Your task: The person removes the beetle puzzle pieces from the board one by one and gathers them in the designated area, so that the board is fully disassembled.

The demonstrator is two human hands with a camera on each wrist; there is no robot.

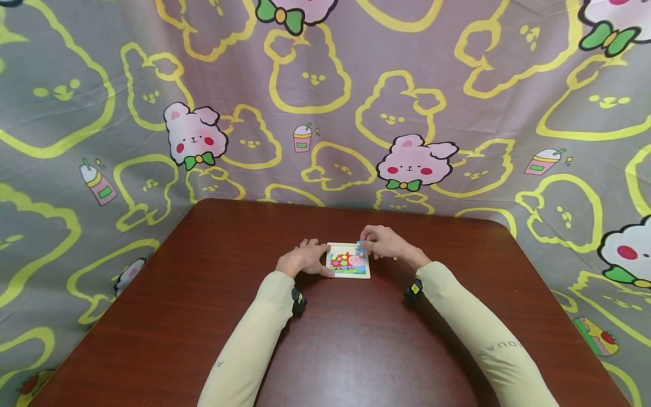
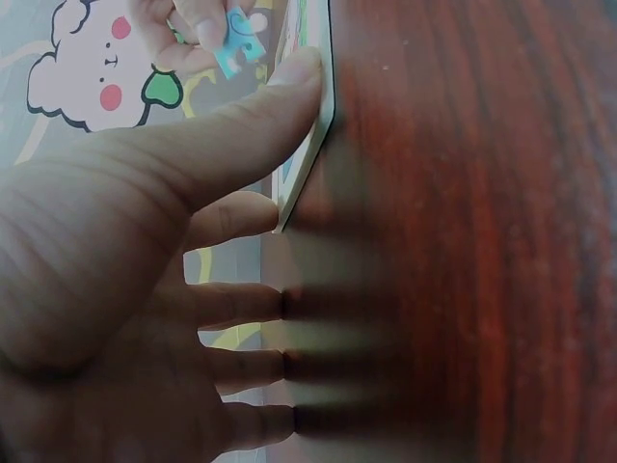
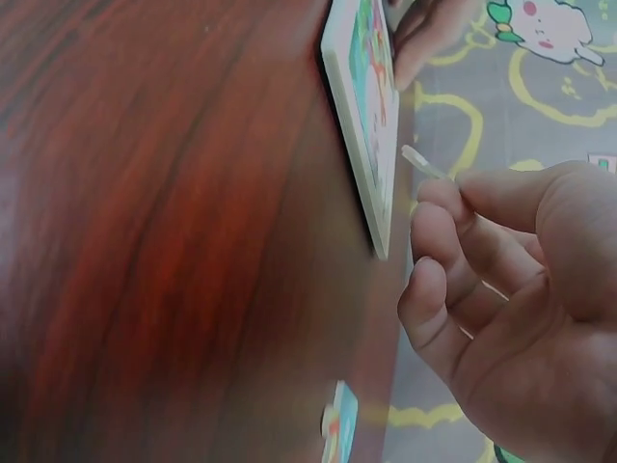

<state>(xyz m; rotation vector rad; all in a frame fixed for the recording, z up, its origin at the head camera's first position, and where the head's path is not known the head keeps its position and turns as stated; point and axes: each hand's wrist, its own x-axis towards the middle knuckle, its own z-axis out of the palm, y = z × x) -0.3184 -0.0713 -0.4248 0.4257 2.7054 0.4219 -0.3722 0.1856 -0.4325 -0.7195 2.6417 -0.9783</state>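
A small white-framed picture puzzle lies on the table, showing a red spotted figure with a pink face. My left hand rests at its left side, thumb on the frame in the left wrist view, the other fingertips spread along the edge and the table. My right hand pinches a blue puzzle piece between thumb and index finger, above the frame's upper right corner. In the right wrist view that piece is seen edge-on, apart from the frame, with the right hand's other fingers curled.
Another colourful piece lies on the table near the right hand, mostly hidden in the head view. The brown table ends at a patterned curtain behind and at both sides.
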